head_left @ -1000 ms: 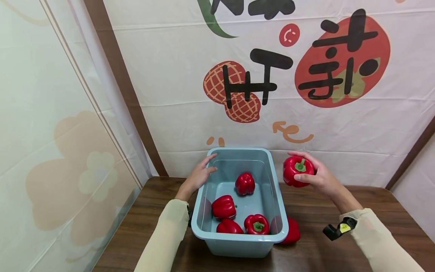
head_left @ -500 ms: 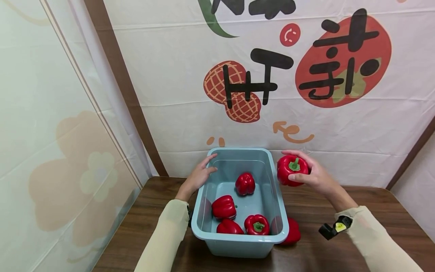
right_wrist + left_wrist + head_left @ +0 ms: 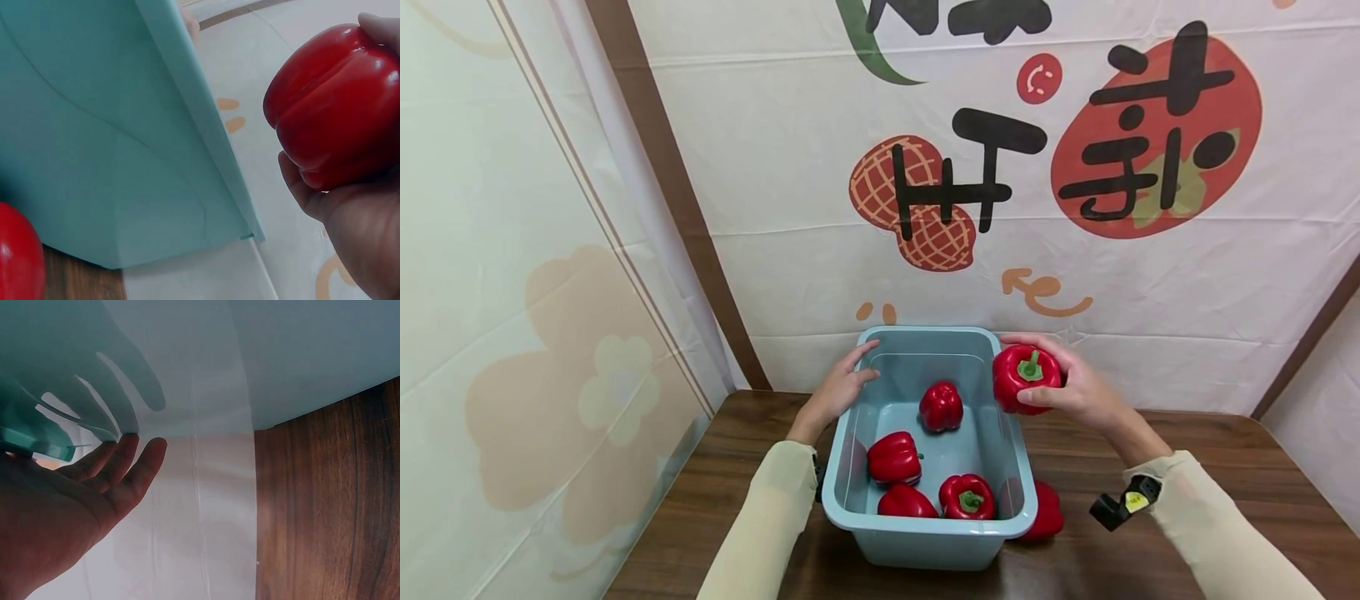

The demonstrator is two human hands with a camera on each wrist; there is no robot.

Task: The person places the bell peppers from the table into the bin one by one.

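Observation:
In the head view my right hand (image 3: 1078,387) holds a red bell pepper (image 3: 1021,375), thumb and fingers around its sides and green stem facing me. The pepper overlaps the right rim of a light blue plastic basin (image 3: 1017,454). In the right wrist view the same pepper (image 3: 340,106) sits in the palm, beside the basin's outer wall (image 3: 119,144). My left hand (image 3: 835,396) rests at the basin's far left rim, thumb and forefinger over the edge. Its other fingers (image 3: 134,472) lie fairly straight, tips against the outer wall in the left wrist view.
Several red bell peppers lie in the basin, one (image 3: 941,406) toward its far end. Another red pepper (image 3: 1047,510) is on the brown wooden table (image 3: 1120,492), partly hidden by the basin's right side. A printed white cloth (image 3: 790,275) hangs behind.
My right hand has moved left with the bell pepper, from beside the basin to its right rim. The left hand and the basin have stayed put.

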